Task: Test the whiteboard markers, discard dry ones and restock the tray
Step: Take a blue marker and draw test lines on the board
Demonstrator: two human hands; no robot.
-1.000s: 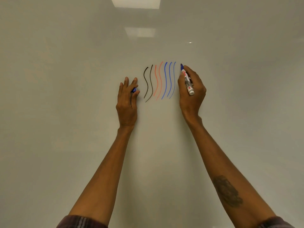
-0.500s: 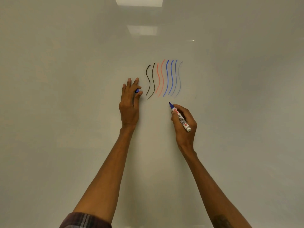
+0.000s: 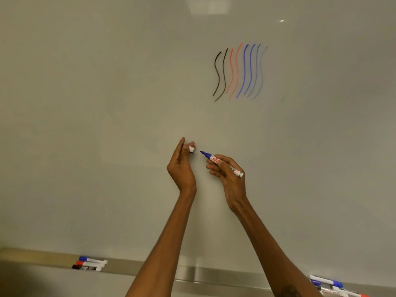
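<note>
My right hand (image 3: 228,174) grips an uncapped blue whiteboard marker (image 3: 220,162), its tip pointing up-left toward my left hand. My left hand (image 3: 181,166) pinches the marker's blue cap (image 3: 189,148) between thumb and fingertips, a short gap from the tip. Both hands hover in front of the whiteboard (image 3: 107,125), below the test strokes (image 3: 240,72): wavy black, red and blue lines, the rightmost blue one very faint.
The marker tray (image 3: 150,267) runs along the board's bottom edge. On it at the left lie three capped markers (image 3: 90,263), blue, red and black. Several more markers (image 3: 334,286) lie at the lower right corner.
Both hands have dropped away from the strokes and come together, the cap now facing the marker tip. The view has tilted down and left, bringing the tray into sight.
</note>
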